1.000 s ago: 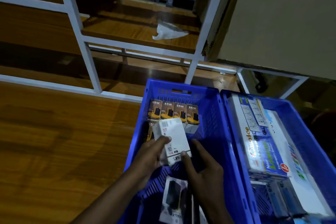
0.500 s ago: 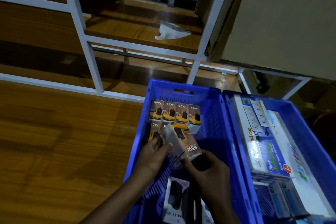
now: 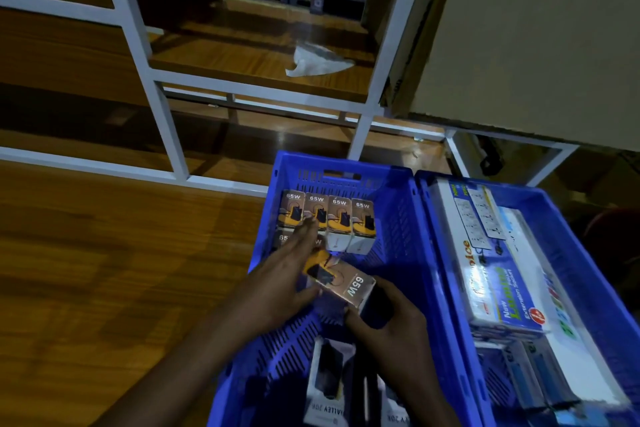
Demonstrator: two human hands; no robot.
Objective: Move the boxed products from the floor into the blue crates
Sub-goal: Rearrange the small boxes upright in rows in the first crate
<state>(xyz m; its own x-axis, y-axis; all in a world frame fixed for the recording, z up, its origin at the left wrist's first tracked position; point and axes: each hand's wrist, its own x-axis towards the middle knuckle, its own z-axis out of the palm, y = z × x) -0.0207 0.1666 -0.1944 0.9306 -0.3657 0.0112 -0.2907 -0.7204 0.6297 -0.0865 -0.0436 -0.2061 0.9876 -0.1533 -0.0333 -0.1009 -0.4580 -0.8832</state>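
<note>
Low in the middle of the frame, the right hand [image 3: 391, 326] grips a 65W charger box [image 3: 341, 282] by its near end, fingers curled round it; the box lies tilted over the left blue crate [image 3: 408, 218], its printed face up and its far end pointing toward the upper left. The left hand [image 3: 287, 274] reaches in from the lower left with fingers straight and close together, its palm against the left side of the held box and its fingertips [image 3: 310, 222] touching the row of 65W boxes [image 3: 327, 218]; that row stands upright, four side by side, against the far wall of the crate, with more such boxes partly hidden behind the left hand. At the bottom edge, inside the same crate, lie white-edged dark boxes [image 3: 327, 388], their print only partly readable. Just beside it on the right, the right blue crate [image 3: 588, 253] holds long extension socket boxes [image 3: 495, 270] lying flat. A white metal shelf frame [image 3: 166, 128] crosses the upper left over wooden boards; a crumpled white scrap [image 3: 315, 62] lies on a shelf at upper centre; a large cardboard carton [image 3: 536, 38] fills the upper right.
</note>
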